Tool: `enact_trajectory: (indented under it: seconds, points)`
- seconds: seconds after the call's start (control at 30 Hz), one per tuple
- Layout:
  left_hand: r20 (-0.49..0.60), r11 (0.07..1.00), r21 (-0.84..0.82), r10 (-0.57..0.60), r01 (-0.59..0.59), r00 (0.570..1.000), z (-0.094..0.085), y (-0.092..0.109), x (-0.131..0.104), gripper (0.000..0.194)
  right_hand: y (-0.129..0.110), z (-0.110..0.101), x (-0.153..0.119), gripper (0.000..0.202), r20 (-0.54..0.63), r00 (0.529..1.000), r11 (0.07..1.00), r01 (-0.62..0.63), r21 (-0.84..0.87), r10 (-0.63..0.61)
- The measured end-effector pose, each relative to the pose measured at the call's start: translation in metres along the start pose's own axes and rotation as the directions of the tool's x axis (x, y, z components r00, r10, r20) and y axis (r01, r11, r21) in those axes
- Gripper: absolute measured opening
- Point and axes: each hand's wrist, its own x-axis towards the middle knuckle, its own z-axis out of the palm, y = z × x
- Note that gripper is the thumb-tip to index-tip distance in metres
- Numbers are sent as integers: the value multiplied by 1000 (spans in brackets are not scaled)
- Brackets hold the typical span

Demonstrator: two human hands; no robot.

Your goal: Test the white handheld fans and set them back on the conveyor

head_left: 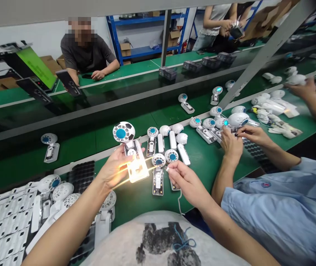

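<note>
My left hand (115,166) grips a white device (132,147) with a round, football-patterned head and a blue centre. Its flat lower body glows bright yellow-white, and the glare hides detail there. Between the thumb and fingers of my right hand (185,181) is a small white cable plug (167,169), apart from the lit device. The white cable (179,203) hangs down from that hand. Just beyond the plug lies a similar device (158,175) with a clear body, and a second one (171,156) is partly hidden behind my right hand.
More round-headed devices (160,138) lie farther back on the green bench. At left are stacked white trays (5,221) and loose devices (63,192). A conveyor (105,129) carries several pieces past a grey post (265,51). A co-worker's hands (232,142) work at right; another person sits opposite.
</note>
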Motion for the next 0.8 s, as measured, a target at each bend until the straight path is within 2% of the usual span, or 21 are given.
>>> enact_trajectory:
  seconds: [0.33,0.47,0.57,0.67,0.8]
  points:
    - [-56,996,82,42,-37,998,1,-3,2,54,-6,2,4,19,11,1000,1000,-2,-10,3]
    - [-5,1000,22,-1,1,1000,1,-3,3,44,-10,3,6,17,21,1000,999,9,-40,-9]
    - [-46,999,-27,-38,37,998,3,-5,5,40,-18,8,8,15,50,998,995,36,-95,-31]
    - [-106,998,0,-61,62,992,8,-10,7,35,-23,17,11,11,74,994,989,86,-117,-77]
    - [-106,995,14,-99,101,989,13,-17,6,31,-23,27,16,7,101,990,985,115,-130,-102]
